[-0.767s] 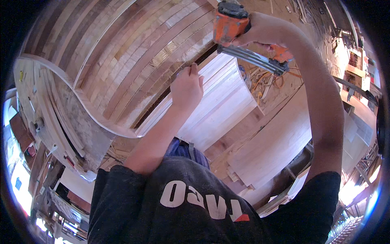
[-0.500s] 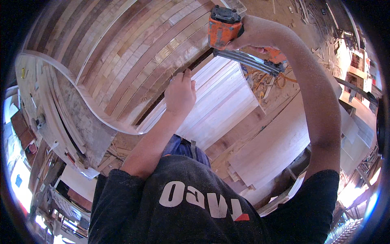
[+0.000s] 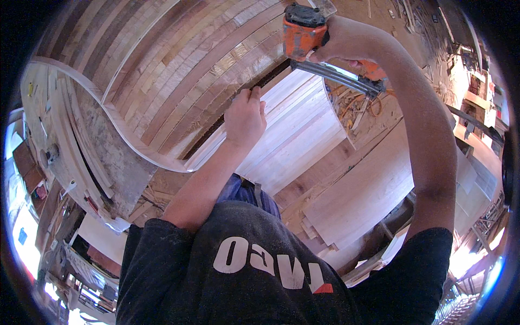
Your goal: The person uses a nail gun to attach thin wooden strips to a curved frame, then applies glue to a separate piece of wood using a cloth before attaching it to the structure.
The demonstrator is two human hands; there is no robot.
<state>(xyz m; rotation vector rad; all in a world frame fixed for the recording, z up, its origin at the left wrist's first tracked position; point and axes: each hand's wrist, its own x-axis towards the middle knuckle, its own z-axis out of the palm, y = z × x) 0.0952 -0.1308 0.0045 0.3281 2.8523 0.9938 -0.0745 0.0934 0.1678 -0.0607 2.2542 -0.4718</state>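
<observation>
My right hand (image 3: pixel 352 40) is wrapped round the grip of a scuffed orange and black nail gun (image 3: pixel 302 35). Its long grey magazine (image 3: pixel 338 76) slants down to the right, and its nose end is at the far end of a pale slatted wooden panel (image 3: pixel 295 127). My left hand (image 3: pixel 245 116) is closed, fingertips at the edge of a pale wooden strip (image 3: pixel 211 147) bordering that panel. Beside the strip runs a dark gap (image 3: pixel 273 73), and beyond it lies a larger curved panel of brown slats (image 3: pixel 179 81). What the left fingertips pinch is partly hidden.
A pale curved rim (image 3: pixel 122 130) edges the larger slatted panel. Long bent strips (image 3: pixel 76 130) lie on a surface at left. To the right are a flat wooden board (image 3: pixel 363 189), an orange hose (image 3: pixel 375 106) and scattered offcuts on the ground.
The whole view has shifted slightly, with the panels a little higher in it. Both hands and the nail gun keep nearly the same places against the wood.
</observation>
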